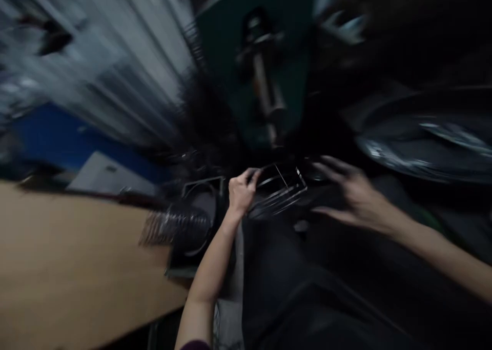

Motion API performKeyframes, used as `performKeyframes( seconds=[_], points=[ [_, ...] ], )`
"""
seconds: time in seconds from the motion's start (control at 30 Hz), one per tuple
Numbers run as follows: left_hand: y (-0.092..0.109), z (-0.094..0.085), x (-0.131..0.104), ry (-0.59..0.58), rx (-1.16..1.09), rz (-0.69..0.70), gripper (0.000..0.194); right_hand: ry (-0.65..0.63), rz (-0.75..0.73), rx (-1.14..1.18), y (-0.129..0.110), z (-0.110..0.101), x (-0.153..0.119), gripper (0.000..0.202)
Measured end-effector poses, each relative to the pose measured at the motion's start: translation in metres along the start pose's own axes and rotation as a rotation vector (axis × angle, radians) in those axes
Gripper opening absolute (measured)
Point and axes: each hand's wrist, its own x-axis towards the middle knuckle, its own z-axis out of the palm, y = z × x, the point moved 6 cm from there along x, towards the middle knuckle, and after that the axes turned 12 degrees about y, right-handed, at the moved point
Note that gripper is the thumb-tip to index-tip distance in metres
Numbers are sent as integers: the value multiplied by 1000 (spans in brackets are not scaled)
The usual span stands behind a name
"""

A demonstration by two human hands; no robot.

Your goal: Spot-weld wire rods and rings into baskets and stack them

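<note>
My left hand (242,190) is closed on the left end of a thin metal wire frame (282,195), which lies level above my dark-clothed lap. To the right of the frame, my right hand (351,196) is spread, its thumb and fingers apart, holding nothing. A small round pale object (301,226) shows below the frame; what it is cannot be made out. Left of my left hand, a row of stacked wire pieces (177,226) sits at the edge of the wooden table (77,268). The picture is blurred by motion.
A dark green machine plate (219,37) with a metal mechanism (265,83) stands ahead. At the right is a large round dark container (407,170) with shiny metal pieces inside. A blue surface (65,135) and long pale metal bars or sheets (146,27) lie at the upper left.
</note>
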Motion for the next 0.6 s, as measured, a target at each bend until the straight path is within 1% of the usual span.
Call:
performKeyframes(
  seconds=[0.03,0.07,0.1,0.13,0.17,0.2,0.23,0.27,0.3,0.33,0.37,0.4,0.47,0.5,0.53,0.57,0.6],
  points=[
    [18,31,-6,-146,79,46,23,-65,19,37,6,5,-6,95],
    [31,56,-15,-270,137,93,23,-189,66,76,15,16,-14,100],
    [39,73,-23,-358,155,136,24,-282,169,123,29,26,-23,102],
    [41,84,-29,-407,126,164,28,-320,272,175,45,32,-33,102],
    [38,90,-34,-429,58,172,37,-325,367,231,60,36,-44,101],
    [30,91,-38,-427,-29,151,53,-293,445,285,72,38,-54,99],
    [17,89,-41,-409,-112,105,71,-241,499,339,82,37,-65,97],
    [1,87,-45,-415,-172,45,89,-189,538,391,89,37,-74,96],
    [-15,84,-49,-420,-216,-23,101,-154,565,435,92,36,-81,95],
    [-29,82,-54,-418,-247,-90,105,-143,584,469,94,37,-87,95],
    [-41,79,-58,-409,-266,-147,105,-164,593,494,95,37,-90,96],
    [-49,76,-61,-394,-269,-187,100,-214,585,512,96,37,-90,98],
    [-56,74,-64,-374,-224,-212,86,-317,523,504,105,28,-83,98],
    [-55,75,-65,-380,-180,-198,80,-320,503,463,118,19,-77,92],
    [-53,77,-65,-399,-128,-174,75,-278,516,380,139,6,-69,81],
    [-50,80,-66,-421,-77,-145,70,-206,571,253,166,-10,-62,67],
    [-47,83,-68,-434,-35,-113,67,-123,676,76,197,-26,-57,54]
  ],
)
